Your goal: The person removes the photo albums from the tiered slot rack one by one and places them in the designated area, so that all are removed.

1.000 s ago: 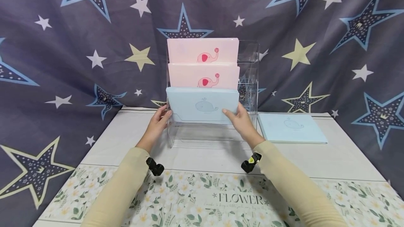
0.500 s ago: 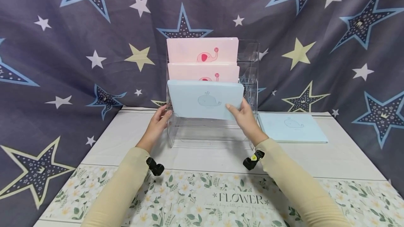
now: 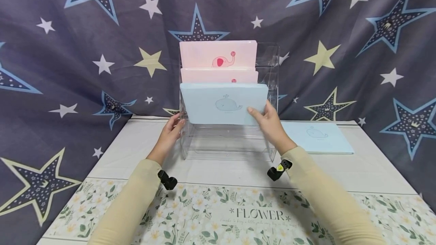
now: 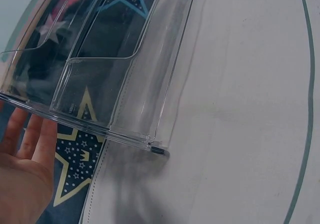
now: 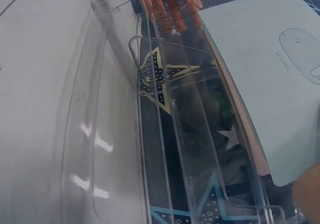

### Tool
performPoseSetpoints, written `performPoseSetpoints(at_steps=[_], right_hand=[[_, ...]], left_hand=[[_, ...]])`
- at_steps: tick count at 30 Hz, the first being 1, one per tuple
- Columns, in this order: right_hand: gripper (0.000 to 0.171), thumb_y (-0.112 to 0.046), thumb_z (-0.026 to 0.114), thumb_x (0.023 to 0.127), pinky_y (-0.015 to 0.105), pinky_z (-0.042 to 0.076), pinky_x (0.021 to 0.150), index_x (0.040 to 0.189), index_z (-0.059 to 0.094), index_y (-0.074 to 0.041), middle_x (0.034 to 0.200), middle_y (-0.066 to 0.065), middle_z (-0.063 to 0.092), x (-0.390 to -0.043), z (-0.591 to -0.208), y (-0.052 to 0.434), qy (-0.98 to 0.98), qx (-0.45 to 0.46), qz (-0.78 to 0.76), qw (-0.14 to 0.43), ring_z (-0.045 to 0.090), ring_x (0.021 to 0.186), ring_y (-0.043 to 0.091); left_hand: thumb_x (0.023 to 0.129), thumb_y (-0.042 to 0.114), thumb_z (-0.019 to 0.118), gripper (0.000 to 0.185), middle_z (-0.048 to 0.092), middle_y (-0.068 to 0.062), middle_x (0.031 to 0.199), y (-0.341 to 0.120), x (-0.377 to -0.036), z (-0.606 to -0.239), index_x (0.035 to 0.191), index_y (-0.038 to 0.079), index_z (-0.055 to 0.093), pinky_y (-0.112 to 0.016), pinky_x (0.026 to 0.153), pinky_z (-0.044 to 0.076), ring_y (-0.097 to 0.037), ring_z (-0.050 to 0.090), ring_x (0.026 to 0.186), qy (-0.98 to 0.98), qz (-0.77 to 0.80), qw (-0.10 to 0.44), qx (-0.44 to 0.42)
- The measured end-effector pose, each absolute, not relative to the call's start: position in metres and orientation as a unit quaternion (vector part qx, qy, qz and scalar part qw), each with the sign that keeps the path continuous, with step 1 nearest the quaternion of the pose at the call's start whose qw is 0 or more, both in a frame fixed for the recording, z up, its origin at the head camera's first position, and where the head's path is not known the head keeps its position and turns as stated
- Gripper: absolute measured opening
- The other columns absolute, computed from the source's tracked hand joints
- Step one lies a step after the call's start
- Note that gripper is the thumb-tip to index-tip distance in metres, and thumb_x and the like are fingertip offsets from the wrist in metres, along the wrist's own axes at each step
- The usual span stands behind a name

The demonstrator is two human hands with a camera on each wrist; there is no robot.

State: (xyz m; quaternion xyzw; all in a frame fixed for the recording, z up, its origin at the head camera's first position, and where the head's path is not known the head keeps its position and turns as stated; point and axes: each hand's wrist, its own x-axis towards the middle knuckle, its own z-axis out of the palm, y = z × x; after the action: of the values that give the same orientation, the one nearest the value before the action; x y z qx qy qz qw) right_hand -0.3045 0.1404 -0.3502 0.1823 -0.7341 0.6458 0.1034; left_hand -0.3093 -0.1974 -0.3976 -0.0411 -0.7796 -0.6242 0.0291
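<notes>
Lifted higher and shifted rightward since a second ago, the blue whale notebook (image 3: 223,104) now covers most of the lower pink elephant notebook (image 3: 219,75), whose elephant print shows only as a red dot. From the head camera, the right hand (image 3: 272,126) pinches the blue cover's lower right corner, thumb in front, holding the flat, matte rectangle slightly tilted above the front tier of the clear acrylic rack (image 3: 227,139). The left hand (image 3: 171,133) rests with relaxed fingers against the rack's left wall. An upper pink elephant notebook (image 3: 218,54) stands in the back tier, and a second blue whale notebook (image 3: 315,137) lies flat on the white table (image 3: 136,150), right of the rack. At the left wrist, straight fingers (image 4: 30,134) touch the glossy, rounded-cornered acrylic edge (image 4: 125,84). At the right wrist, the smooth pale-blue cover (image 5: 265,74) with its faint whale outline hangs over the transparent stepped pockets (image 5: 165,124); the far hand's fingers (image 5: 170,4) show through the plastic.
</notes>
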Motion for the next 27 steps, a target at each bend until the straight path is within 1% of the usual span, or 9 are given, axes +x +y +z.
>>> performPoseSetpoints(at_steps=[3,6,10,15,18,23,27], right_hand=[[0.052,-0.021,0.062,0.102,0.042,0.048,0.104,0.148,0.041,-0.008,0.136,0.013,0.056,-0.302,-0.345,0.146,-0.733,0.187,0.645,0.109,0.058,0.122,0.03],[0.054,-0.022,0.061,0.102,0.043,0.048,0.105,0.149,0.039,-0.009,0.14,0.014,0.054,-0.298,-0.34,0.153,-0.732,0.187,0.646,0.111,0.056,0.125,0.03],[0.055,-0.022,0.061,0.103,0.043,0.045,0.107,0.151,0.037,-0.008,0.142,0.015,0.053,-0.292,-0.333,0.165,-0.734,0.186,0.641,0.123,0.054,0.128,0.029],[0.05,-0.021,0.06,0.103,0.041,0.048,0.105,0.148,0.04,-0.007,0.134,0.009,0.057,-0.282,-0.324,0.186,-0.731,0.198,0.638,0.141,0.059,0.121,0.02],[0.048,-0.019,0.06,0.103,0.035,0.05,0.102,0.146,0.042,-0.009,0.13,0.002,0.059,-0.276,-0.322,0.201,-0.728,0.203,0.638,0.147,0.06,0.117,0.014],[0.046,-0.015,0.06,0.102,0.022,0.051,0.092,0.146,0.045,-0.011,0.128,-0.001,0.06,-0.264,-0.32,0.225,-0.732,0.209,0.628,0.16,0.06,0.114,0.012],[0.048,-0.012,0.06,0.102,0.019,0.053,0.086,0.148,0.045,-0.012,0.127,-0.002,0.061,-0.252,-0.318,0.243,-0.742,0.211,0.614,0.168,0.062,0.111,0.012]], left_hand=[[0.104,0.046,0.051,0.062,0.041,-0.016,0.149,-0.2,-0.314,-0.404,0.157,0.019,0.032,-0.048,0.111,0.041,-0.032,0.041,0.138,-0.786,-0.615,0.041,-0.045],[0.103,0.048,0.052,0.063,0.042,-0.016,0.147,-0.2,-0.315,-0.406,0.157,0.019,0.034,-0.047,0.11,0.043,-0.031,0.042,0.136,-0.787,-0.614,0.047,-0.048],[0.104,0.046,0.052,0.062,0.042,-0.016,0.147,-0.201,-0.315,-0.408,0.156,0.018,0.035,-0.048,0.109,0.044,-0.032,0.043,0.134,-0.786,-0.614,0.051,-0.049],[0.105,0.043,0.051,0.058,0.042,-0.015,0.146,-0.201,-0.315,-0.407,0.156,0.019,0.035,-0.048,0.109,0.043,-0.031,0.043,0.134,-0.785,-0.617,0.048,-0.044],[0.106,0.041,0.051,0.058,0.042,-0.017,0.147,-0.2,-0.315,-0.405,0.156,0.018,0.034,-0.049,0.11,0.042,-0.032,0.042,0.135,-0.782,-0.62,0.047,-0.043],[0.106,0.041,0.05,0.059,0.041,-0.018,0.148,-0.199,-0.313,-0.404,0.157,0.018,0.034,-0.049,0.111,0.041,-0.033,0.041,0.136,-0.779,-0.624,0.043,-0.042],[0.105,0.042,0.051,0.059,0.041,-0.017,0.147,-0.198,-0.312,-0.403,0.157,0.018,0.034,-0.047,0.111,0.041,-0.032,0.042,0.136,-0.78,-0.623,0.045,-0.038]])
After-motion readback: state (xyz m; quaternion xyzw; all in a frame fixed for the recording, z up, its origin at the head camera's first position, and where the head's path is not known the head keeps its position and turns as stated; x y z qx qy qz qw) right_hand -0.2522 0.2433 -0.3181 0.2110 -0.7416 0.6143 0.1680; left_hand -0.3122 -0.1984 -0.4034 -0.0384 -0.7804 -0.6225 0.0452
